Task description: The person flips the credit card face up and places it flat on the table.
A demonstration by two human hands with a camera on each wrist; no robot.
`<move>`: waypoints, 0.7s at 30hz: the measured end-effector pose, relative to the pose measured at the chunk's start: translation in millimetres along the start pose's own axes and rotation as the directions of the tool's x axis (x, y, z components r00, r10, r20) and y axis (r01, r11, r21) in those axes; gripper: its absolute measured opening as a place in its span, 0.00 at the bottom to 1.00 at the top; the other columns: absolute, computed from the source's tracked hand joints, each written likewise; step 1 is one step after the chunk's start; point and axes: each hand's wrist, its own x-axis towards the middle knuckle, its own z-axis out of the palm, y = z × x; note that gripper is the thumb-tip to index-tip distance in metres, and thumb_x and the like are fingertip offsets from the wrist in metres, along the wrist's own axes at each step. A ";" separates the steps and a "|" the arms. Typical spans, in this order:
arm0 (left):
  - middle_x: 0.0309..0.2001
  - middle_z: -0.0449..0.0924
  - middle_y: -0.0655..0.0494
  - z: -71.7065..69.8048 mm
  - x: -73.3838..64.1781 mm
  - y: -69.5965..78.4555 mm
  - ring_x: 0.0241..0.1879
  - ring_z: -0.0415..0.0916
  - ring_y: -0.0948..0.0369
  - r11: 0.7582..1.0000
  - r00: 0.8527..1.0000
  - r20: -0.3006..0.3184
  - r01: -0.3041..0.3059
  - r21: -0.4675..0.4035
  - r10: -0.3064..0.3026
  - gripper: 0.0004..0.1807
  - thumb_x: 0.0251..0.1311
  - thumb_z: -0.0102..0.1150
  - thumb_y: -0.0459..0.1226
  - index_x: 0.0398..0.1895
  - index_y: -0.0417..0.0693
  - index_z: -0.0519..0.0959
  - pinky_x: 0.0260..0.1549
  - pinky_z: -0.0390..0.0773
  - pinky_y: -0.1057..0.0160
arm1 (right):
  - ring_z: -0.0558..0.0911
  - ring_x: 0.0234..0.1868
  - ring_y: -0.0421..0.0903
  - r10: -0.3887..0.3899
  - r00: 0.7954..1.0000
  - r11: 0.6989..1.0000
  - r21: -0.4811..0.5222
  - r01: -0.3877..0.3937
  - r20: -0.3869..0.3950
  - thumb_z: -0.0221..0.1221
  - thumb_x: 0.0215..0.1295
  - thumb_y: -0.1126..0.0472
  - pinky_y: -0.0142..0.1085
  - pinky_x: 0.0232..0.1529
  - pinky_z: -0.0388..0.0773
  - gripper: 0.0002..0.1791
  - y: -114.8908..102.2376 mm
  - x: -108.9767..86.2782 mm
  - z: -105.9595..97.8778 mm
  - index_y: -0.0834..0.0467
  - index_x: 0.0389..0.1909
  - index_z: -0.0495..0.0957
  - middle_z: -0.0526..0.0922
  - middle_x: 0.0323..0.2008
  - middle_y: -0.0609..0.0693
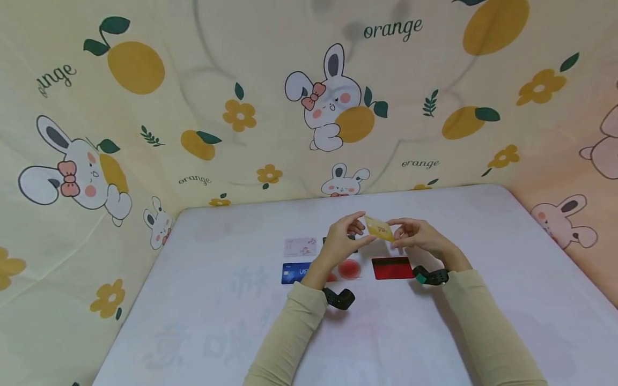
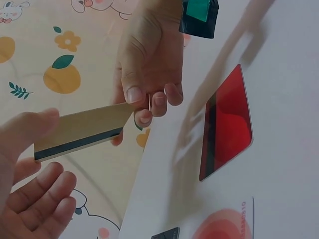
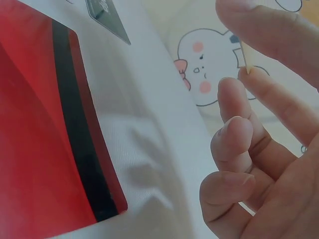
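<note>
Both hands hold a gold card [image 1: 380, 229] raised over the far part of the table. My left hand [image 1: 340, 241] pinches its left end between thumb and finger, and my right hand [image 1: 425, 238] pinches the opposite end. Seen from the left wrist, the card's back carries a dark stripe, and the other fingers curl loosely below it. In the right wrist view only a thin edge of the card shows between thumb and forefinger. A red card [image 1: 392, 268] with a black stripe lies on the table below the right hand.
On the white table [image 1: 203, 321] lie a pale pink card [image 1: 300, 247], a blue card [image 1: 293, 272] and a card with red circles [image 1: 350, 269], the last two partly hidden by the left arm. A dark card [image 3: 107, 20] lies behind the left hand. A patterned cloth [image 1: 270, 64] hangs behind.
</note>
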 end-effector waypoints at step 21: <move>0.39 0.81 0.42 7.6 0.7 -18.7 0.35 0.75 0.61 0.999 0.999 -0.008 0.036 -0.015 -0.036 0.33 0.53 0.69 0.37 0.64 0.45 0.71 0.42 0.80 0.69 | 0.74 0.33 0.37 0.042 0.999 0.999 -0.022 -0.042 -0.018 0.65 0.58 0.63 0.29 0.33 0.73 0.34 7.2 -0.5 -6.0 0.65 0.65 0.64 0.78 0.30 0.40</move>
